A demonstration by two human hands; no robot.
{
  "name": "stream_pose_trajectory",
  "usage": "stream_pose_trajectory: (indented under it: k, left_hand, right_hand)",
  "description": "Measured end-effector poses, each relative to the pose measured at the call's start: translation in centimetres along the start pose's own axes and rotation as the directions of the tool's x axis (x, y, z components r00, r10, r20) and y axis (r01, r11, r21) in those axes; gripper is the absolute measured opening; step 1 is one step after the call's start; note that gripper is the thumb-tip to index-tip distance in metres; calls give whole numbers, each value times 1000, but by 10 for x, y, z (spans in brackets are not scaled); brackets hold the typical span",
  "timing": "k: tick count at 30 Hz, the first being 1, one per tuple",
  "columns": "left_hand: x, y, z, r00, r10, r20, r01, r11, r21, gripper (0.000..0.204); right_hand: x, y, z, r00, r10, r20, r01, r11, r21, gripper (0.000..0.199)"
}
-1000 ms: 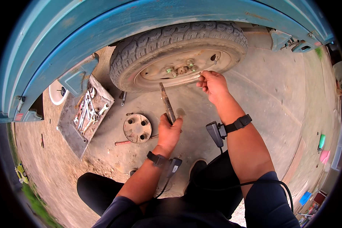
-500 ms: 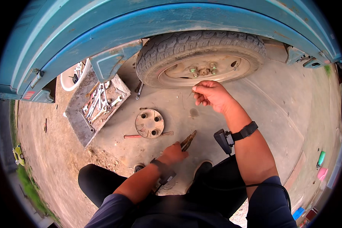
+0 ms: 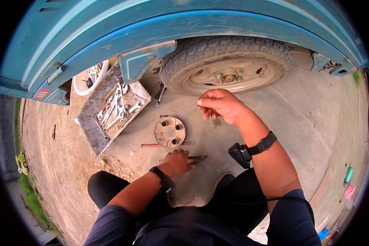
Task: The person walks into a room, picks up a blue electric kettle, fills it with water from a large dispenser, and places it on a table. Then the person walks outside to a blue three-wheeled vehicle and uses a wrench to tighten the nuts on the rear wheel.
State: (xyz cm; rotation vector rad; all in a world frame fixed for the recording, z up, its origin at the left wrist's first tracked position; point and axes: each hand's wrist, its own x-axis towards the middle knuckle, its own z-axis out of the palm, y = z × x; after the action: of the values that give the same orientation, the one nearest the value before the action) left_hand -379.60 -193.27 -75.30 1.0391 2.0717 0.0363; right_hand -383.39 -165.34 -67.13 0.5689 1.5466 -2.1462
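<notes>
My left hand (image 3: 177, 160) rests low on the concrete ground, its fingers on a pair of pliers (image 3: 197, 158) lying there. My right hand (image 3: 221, 105) hovers below the wheel (image 3: 227, 67) of a blue vehicle, its fingers pinched on a small thin pin (image 3: 197, 108) that is hard to make out. The wheel's hub (image 3: 228, 76) shows bare studs and nuts. A round metal hub cover (image 3: 170, 131) lies flat on the ground just above my left hand, with a red-handled screwdriver (image 3: 151, 145) beside it.
A flat grey tray (image 3: 98, 131) with several wrenches lies to the left. A white bucket (image 3: 86, 80) with tools stands behind it under the blue body panel (image 3: 151, 24). My knees and dark trousers fill the lower middle. Dirt and grass lie far left.
My left hand came down from the wheel and laid the pliers on the ground. My right hand drew back from the hub toward me, fingers still pinched. The view shifted right.
</notes>
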Motion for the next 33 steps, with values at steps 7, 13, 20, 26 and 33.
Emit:
stream_pose_trajectory:
  k: [7, 13, 20, 26, 33]
  left_hand:
    - [-27, 7, -133, 996, -71, 49, 49, 2, -999, 40]
    - [-36, -15, -133, 993, -108, 37, 44, 62, -997, 27]
    - [-43, -92, -155, 946, -319, 58, 229, 532, -815, 23]
    - [-42, -199, -157, 791, -596, -135, 295, 565, -770, 22]
    - [-50, -261, -139, 624, -750, -220, 230, 445, -865, 21]
  right_hand:
    - [2, 4, 17, 998, -19, 59, 25, 995, -95, 15]
    - [8, 21, 51, 992, 6, 126, 12, 990, -140, 20]
    - [10, 33, 38, 995, 79, 55, -57, 947, -317, 24]
    - [7, 35, -37, 944, 86, -317, -139, 979, -148, 24]
    - [3, 31, -75, 796, 75, -600, 76, 972, 222, 28]
